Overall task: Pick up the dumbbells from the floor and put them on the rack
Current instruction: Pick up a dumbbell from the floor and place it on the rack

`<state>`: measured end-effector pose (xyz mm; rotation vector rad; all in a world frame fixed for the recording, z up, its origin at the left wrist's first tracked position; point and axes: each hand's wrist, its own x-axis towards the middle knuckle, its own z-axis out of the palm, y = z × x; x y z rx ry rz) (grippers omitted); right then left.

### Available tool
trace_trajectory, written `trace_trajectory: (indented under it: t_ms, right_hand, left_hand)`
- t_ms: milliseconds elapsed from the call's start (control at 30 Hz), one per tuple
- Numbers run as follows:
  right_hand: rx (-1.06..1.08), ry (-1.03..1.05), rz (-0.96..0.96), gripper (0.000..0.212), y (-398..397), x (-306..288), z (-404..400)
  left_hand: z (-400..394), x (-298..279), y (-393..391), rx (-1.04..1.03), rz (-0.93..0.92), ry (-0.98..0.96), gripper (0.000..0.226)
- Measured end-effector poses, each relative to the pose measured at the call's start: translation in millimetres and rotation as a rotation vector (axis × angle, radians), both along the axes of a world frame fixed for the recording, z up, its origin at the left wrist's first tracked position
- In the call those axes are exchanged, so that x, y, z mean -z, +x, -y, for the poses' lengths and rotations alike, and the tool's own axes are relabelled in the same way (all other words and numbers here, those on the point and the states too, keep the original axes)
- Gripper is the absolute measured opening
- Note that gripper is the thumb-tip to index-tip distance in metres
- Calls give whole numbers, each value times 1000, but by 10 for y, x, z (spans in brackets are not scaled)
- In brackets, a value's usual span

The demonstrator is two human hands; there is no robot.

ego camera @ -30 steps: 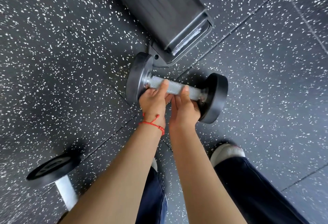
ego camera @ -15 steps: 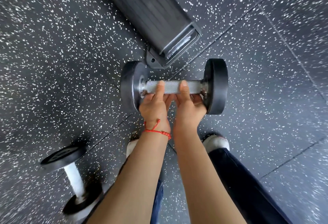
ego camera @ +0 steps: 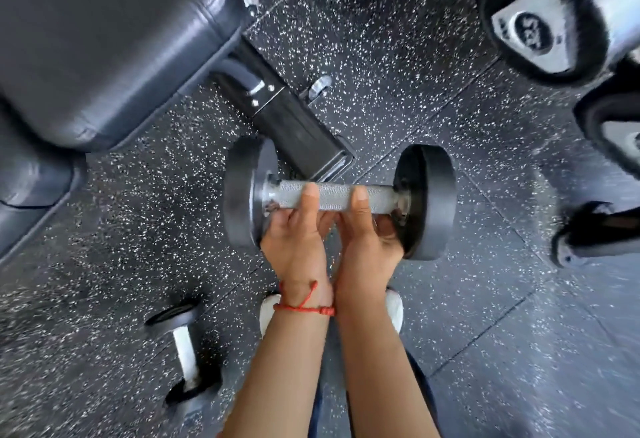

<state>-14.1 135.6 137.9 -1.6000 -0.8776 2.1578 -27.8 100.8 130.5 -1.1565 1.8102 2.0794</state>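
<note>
Second dumbbell [ego camera: 187,354]: left lying on the floor [ego camera: 485,351], near left. Held dumbbell [ego camera: 339,195]: carried clear of the floor, its knurled handle wrapped by left hand [ego camera: 298,247] and right hand [ego camera: 367,247]. Judged heavy, rigid; best gripped mid-handle. Racked dumbbells [ego camera: 540,21]: seen far right.

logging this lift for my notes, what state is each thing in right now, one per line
left hand: closed around the knurled handle, thumb on top
right hand: closed around the same handle, beside the left
held dumbbell: gripped by both hands, roughly level, apparently off the floor
second dumbbell: lying on the floor, untouched
racked dumbbells: stored at upper right, blurred
bench pad: unoccupied
</note>
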Motion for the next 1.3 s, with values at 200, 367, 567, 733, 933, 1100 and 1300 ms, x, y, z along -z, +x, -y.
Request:
trace_trajectory:
  t_ms: [200,367,567,733,933,1100,1300]
  right_hand:
    - [65,-8,-99,47,-69,-987,-275]
    - [127,47,-168,42,-106,-1738,-483]
    - [247,71,-215,35,-33,-2460,-655]
    - [370,98,-248,19,210,-2821,-777]
    - [539,117,-219,28,708,-3004,-1022]
    - [652,134,-214,21,1208,-2991,-1314]
    - [800,143,-173,28,1927,-2996,-1769]
  left_hand:
    - [-322,-967,-84,14,-101,132,12]
    - [-569,-1723,-133,61,-156,233,7]
    - [-734,-2454,-58,181,-226,328,27]
    - [-857,-2792,141,317,-245,332,6]
    - [-1135,-3001,617,497,-217,360,6]
    - [-1482,-2989,1069,601,-180,399,7]
    - [-1977,-2997,1780,724,-109,417,19]
